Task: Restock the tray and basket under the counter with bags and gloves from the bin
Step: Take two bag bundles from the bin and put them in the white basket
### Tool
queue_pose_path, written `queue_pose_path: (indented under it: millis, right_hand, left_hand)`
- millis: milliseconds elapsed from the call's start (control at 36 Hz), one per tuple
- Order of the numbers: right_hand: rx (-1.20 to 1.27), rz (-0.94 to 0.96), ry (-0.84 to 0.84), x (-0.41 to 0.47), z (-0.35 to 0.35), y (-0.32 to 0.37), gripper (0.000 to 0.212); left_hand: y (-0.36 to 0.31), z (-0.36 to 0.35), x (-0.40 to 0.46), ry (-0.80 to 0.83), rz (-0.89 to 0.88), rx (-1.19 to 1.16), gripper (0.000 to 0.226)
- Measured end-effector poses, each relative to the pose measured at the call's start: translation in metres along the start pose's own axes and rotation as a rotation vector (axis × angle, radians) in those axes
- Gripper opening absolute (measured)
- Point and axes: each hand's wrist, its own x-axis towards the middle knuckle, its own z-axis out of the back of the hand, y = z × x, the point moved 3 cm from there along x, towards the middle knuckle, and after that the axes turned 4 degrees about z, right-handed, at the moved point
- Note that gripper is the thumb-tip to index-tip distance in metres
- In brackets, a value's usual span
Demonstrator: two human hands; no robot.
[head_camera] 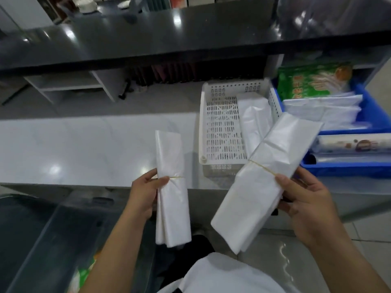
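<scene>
While my left hand (146, 191) pinches a narrow bundle of bags (171, 187) at its rubber band (176, 177), my right hand (306, 199) clamps a wider bundle (264, 182) at its band, tip over the white basket (220, 132). I judge both light, limp, slippery; the banded waist grips best. Basket's left half lies open; blue tray (359, 166) beyond looks crowded.

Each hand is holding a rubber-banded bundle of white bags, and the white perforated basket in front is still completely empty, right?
Not quite. The left hand and right hand do each hold a banded bundle, but the white perforated basket is not empty: the head view shows a white bag bundle already lying in its right side.
</scene>
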Motion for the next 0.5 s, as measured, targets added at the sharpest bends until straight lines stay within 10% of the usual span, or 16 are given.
queue_pose_path:
  millis: [500]
  right_hand:
    - [-0.082, 0.044, -0.088, 0.080, -0.072, 0.021, 0.043]
  left_hand:
    - [-0.070, -0.044, 0.144, 0.162, 0.095, -0.003, 0.032]
